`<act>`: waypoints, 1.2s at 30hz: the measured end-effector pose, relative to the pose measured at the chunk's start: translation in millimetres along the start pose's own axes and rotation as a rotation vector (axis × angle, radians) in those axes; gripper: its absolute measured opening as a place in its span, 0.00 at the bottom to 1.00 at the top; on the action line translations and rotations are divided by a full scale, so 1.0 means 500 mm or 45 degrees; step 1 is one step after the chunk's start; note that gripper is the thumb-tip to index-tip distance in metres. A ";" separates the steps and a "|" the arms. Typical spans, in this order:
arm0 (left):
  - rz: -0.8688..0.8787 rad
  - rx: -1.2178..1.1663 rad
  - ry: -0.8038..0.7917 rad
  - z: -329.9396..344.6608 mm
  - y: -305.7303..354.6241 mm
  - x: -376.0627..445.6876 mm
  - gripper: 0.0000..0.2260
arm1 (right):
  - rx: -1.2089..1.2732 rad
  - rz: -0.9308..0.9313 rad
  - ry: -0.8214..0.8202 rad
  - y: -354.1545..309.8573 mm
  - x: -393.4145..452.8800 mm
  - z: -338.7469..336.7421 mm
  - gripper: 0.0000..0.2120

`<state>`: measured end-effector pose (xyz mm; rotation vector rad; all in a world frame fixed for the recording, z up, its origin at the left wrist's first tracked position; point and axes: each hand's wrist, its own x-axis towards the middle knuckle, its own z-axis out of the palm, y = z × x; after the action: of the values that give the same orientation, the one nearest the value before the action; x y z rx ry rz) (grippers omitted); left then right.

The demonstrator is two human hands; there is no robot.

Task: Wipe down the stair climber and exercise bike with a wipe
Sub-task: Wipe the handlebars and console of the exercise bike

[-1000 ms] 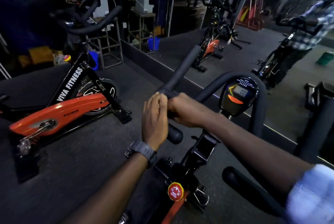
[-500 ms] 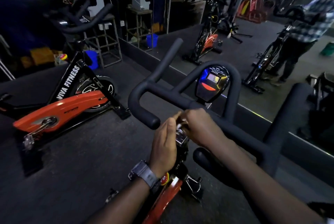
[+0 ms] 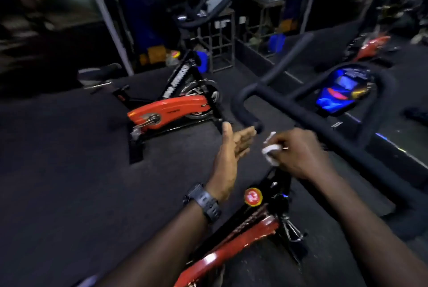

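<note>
The exercise bike in front of me has black handlebars (image 3: 308,112), a lit blue console (image 3: 340,92) and a red and black frame (image 3: 243,240) below. My right hand (image 3: 301,154) is closed around a crumpled white wipe (image 3: 271,150) just under the handlebar's left end, above the stem. My left hand (image 3: 231,150) is held apart from it to the left, palm turned inward, fingers spread and holding nothing. A dark watch sits on that wrist. No stair climber is in view.
A second orange and black spin bike (image 3: 171,108) stands on the dark rubber floor (image 3: 69,170) to the left. A wall mirror (image 3: 382,38) runs along the right. Metal stands (image 3: 220,38) and a blue bin (image 3: 276,42) sit at the back.
My left hand has come off the wipe and opened to the left. The right hand keeps the wipe near the stem. The view has swung left and down, blurring the frame.
</note>
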<state>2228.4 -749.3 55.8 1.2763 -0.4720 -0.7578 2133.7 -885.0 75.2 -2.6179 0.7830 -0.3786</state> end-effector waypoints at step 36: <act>-0.334 0.648 0.813 -0.859 -0.177 -0.698 0.22 | 0.314 -0.638 -0.412 -0.646 -0.375 0.710 0.15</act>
<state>2270.4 -213.9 -103.9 1.9885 0.0376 -0.4077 2260.3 -429.2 -129.7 -2.5173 -0.0314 -0.1601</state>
